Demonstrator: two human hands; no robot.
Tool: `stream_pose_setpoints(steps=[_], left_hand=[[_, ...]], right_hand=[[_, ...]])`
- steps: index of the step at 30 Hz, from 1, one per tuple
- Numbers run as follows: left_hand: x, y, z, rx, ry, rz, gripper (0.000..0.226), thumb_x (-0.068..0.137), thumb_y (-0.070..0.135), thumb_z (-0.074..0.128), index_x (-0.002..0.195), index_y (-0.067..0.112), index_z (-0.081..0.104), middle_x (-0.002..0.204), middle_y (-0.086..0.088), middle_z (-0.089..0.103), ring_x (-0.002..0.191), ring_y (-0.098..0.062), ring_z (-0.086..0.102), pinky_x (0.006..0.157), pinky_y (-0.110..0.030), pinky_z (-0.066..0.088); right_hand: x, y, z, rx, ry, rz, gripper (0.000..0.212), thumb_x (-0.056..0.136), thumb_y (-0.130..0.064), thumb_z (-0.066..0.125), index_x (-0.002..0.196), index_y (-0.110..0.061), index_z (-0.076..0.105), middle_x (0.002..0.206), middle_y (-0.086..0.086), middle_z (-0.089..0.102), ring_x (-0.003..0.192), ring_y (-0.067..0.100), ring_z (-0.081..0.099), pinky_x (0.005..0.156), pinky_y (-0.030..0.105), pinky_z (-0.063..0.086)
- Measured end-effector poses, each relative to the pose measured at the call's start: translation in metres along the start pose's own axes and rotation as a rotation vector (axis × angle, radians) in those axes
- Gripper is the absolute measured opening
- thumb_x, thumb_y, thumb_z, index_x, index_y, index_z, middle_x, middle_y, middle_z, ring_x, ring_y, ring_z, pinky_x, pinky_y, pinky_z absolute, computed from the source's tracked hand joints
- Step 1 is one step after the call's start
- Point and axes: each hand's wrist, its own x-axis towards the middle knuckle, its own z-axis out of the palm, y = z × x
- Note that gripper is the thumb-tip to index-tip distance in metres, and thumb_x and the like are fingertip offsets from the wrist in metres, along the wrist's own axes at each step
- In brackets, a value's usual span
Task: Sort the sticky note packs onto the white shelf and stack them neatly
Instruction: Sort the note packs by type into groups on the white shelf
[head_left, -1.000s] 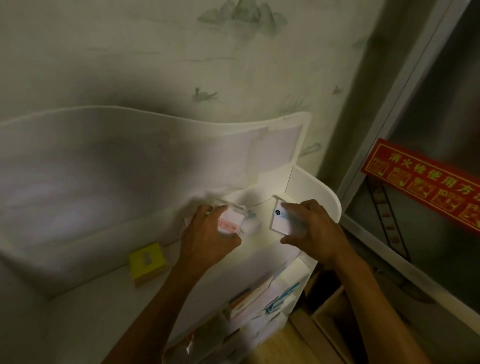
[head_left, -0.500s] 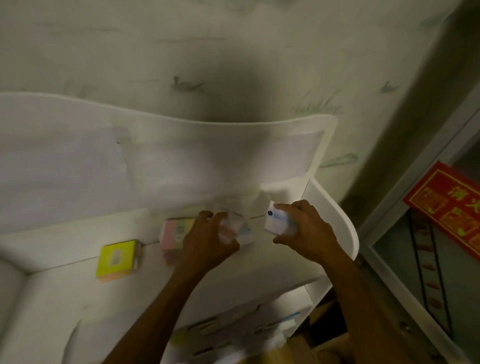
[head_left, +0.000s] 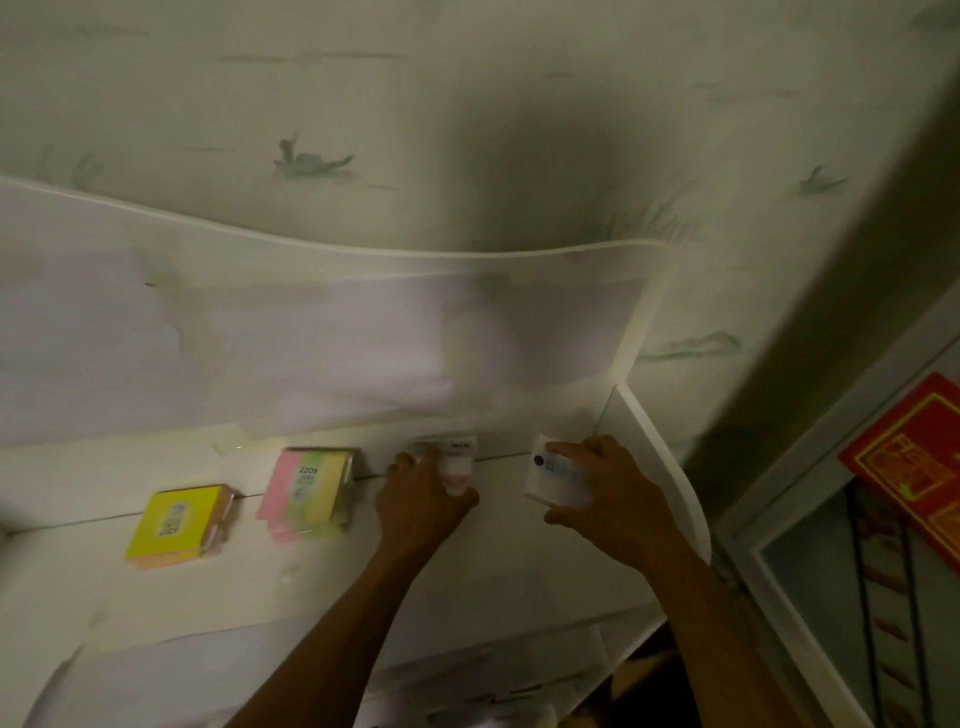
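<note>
White pack (head_left: 553, 475) upright, face toward camera | right hand (head_left: 605, 491) pinching it | left hand (head_left: 421, 501) gripping pink-white pack (head_left: 457, 467)

Left hand (head_left: 423, 501) partly hides pack (head_left: 457, 465); label blurred, perhaps pink

Four packs lie in a row on the shelf (head_left: 509, 566), along the foot of its back panel (head_left: 311, 343). The yellow-topped pack (head_left: 174, 522) is farthest toward 9 o'clock. Just beside it toward 3 o'clock lies the striped pack (head_left: 306, 491), touching the panel. Next toward 3 o'clock comes the small labelled pack (head_left: 457, 467), under the left hand (head_left: 421, 501). The boxed pack (head_left: 553, 475) is farthest toward 3 o'clock, in the right hand (head_left: 602, 493), near the shelf's side panel (head_left: 660, 447). A wall (head_left: 467, 114) stands behind, at 12 o'clock.
</note>
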Motion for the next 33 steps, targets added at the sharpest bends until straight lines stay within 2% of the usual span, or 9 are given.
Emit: stream_pose_setpoints(steps=[5,12,14,17,21,25,29,33], left_hand=[[0.003,-0.003,0.013,0.111,0.044,0.032,0.071,0.065,0.060,0.068,0.123,0.020,0.055,0.121,-0.008,0.051,0.111,-0.027,0.048,0.077,-0.035,0.047],[-0.003,-0.006,0.010,0.080,-0.004,0.017,0.076,0.070,0.073,0.059,0.130,0.028,0.049,0.132,-0.004,0.046,0.117,-0.024,0.047,0.085,-0.037,0.050],[-0.003,-0.008,0.000,0.027,0.008,0.032,0.075,0.071,0.073,0.059,0.130,0.028,0.050,0.133,-0.002,0.047,0.115,-0.021,0.049,0.084,-0.033,0.049],[-0.004,-0.014,-0.023,-0.014,0.078,0.080,0.068,0.076,0.064,0.062,0.131,0.027,0.050,0.135,-0.002,0.048,0.116,-0.019,0.050,0.085,-0.027,0.044],[-0.012,-0.025,-0.059,-0.136,0.191,0.178,0.065,0.079,0.052,0.067,0.134,0.024,0.049,0.139,-0.002,0.047,0.126,-0.020,0.045,0.095,-0.031,0.043],[-0.019,-0.033,-0.089,-0.127,0.265,0.262,0.068,0.077,0.054,0.068,0.134,0.025,0.050,0.141,0.000,0.047,0.128,-0.018,0.045,0.095,-0.028,0.043],[-0.026,-0.040,-0.106,-0.087,0.261,0.270,0.067,0.078,0.053,0.067,0.136,0.022,0.049,0.144,0.001,0.044,0.131,-0.016,0.042,0.101,-0.029,0.041],[-0.033,-0.046,-0.111,-0.068,0.232,0.282,0.065,0.079,0.053,0.067,0.134,0.023,0.050,0.144,0.002,0.044,0.131,-0.016,0.042,0.102,-0.028,0.040]], right_hand=[[0.002,0.005,0.000,0.024,-0.018,-0.029,0.086,0.065,-0.053,0.079,0.139,-0.040,0.038,0.120,-0.010,0.039,0.111,0.014,0.045,0.090,0.032,0.049],[0.011,0.000,0.002,0.012,-0.044,-0.059,0.087,0.065,-0.056,0.078,0.140,-0.043,0.035,0.121,-0.012,0.036,0.113,0.012,0.043,0.092,0.029,0.045],[0.015,-0.007,0.004,0.003,-0.063,-0.085,0.086,0.065,-0.057,0.077,0.140,-0.043,0.035,0.122,-0.011,0.036,0.114,0.013,0.044,0.091,0.029,0.045],[0.023,-0.021,0.008,0.006,-0.102,-0.107,0.084,0.067,-0.056,0.076,0.140,-0.043,0.036,0.124,-0.009,0.037,0.115,0.015,0.044,0.090,0.031,0.046],[0.036,-0.048,0.021,-0.007,-0.142,-0.171,0.084,0.067,-0.056,0.075,0.140,-0.042,0.037,0.127,-0.008,0.037,0.118,0.016,0.042,0.087,0.033,0.046],[0.045,-0.070,0.044,-0.012,-0.150,-0.221,0.083,0.065,-0.056,0.077,0.138,-0.042,0.039,0.125,-0.008,0.039,0.118,0.017,0.042,0.085,0.033,0.046],[0.046,-0.082,0.071,-0.057,-0.126,-0.257,0.076,0.067,-0.057,0.074,0.134,-0.038,0.046,0.131,-0.005,0.040,0.122,0.019,0.041,0.093,0.034,0.044],[0.041,-0.078,0.096,-0.068,-0.069,-0.284,0.066,0.073,-0.055,0.070,0.133,-0.033,0.050,0.146,-0.003,0.036,0.139,0.018,0.030,0.104,0.032,0.039]])
